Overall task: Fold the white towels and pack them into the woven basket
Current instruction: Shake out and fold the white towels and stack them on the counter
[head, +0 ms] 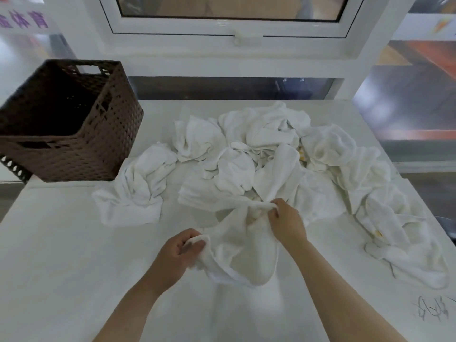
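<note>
**One white towel held up by both hands, the rest heaped beyond**

Nearest the camera, a crumpled white terry towel is held just above the white table top by two bare hands. An edge of it is pinched in the left hand, whose fingers are curled round the cloth with the thumb on top. Another part of the same edge is gripped by the right hand, fingers closed over a bunched fold. Between the two hands the towel sags in a loose pouch, and its lower part rests on the table.

Just beyond the hands, a heap of unfolded white towels is spread across the middle and right of the table — none of them is folded. Small yellow patches can be seen among the folds; what they are cannot be told. To the left of the heap, and apart from it, a single rumpled white towel lies on its own.

Farther back on the left, a dark brown woven basket with cut-out handles stands upright at the table's corner, near the single towel but not touching it. Its inside is dark, and no towel is seen in it.

Behind the table, a white-framed window is set in the wall.
</note>
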Motion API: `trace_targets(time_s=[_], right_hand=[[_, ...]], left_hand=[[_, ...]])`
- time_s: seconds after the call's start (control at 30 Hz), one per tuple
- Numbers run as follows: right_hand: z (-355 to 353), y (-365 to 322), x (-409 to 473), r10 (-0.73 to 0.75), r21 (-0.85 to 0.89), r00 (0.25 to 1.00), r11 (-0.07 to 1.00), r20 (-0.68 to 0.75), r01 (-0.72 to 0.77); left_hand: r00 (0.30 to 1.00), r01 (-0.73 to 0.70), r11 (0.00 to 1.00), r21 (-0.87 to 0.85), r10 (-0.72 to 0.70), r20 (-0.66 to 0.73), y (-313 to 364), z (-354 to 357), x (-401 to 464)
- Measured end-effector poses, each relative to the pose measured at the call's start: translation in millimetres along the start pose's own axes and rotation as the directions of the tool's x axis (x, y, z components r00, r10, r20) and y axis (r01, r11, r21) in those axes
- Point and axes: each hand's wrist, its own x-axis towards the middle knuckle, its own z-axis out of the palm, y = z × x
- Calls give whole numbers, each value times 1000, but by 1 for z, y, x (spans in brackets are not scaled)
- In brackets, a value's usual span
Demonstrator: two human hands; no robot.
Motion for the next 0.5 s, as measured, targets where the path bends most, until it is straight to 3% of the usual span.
trace_targets(time_s=[0.03,0.1,0.17,0.2,0.27,0.33,0.4,0.5], right_hand=[[-7,11,0,114,-2,993,993,20,-114],[-24,30,-3,337,-199,933,930,128,-308],[-31,40,-7,427,-437,890,839,159,-325],[-30,41,-7,376,-470,917,839,134,-275],[-21,32,-9,114,-316,989,946,92,-79],[-8,16,-11,-161,-150,978,972,134,181],[12,3,-13,-338,-240,891,878,305,415],[45,7,-20,-469,-456,739,585,484,670]], left_hand=[[999,8,1000,13,-7,-47,-1,-7,0],[989,26,999,26,-22,-148,-3,-18,0],[978,36,999,26,-30,-208,-4,-25,-1],[975,37,999,29,-30,-218,-5,-26,-1],[975,44,998,54,-31,-218,-8,-28,-2],[984,59,995,74,-46,-173,-12,-27,-1],[991,72,994,81,-62,-121,-15,-23,-1],[991,76,990,119,-63,-115,-17,-18,-3]])
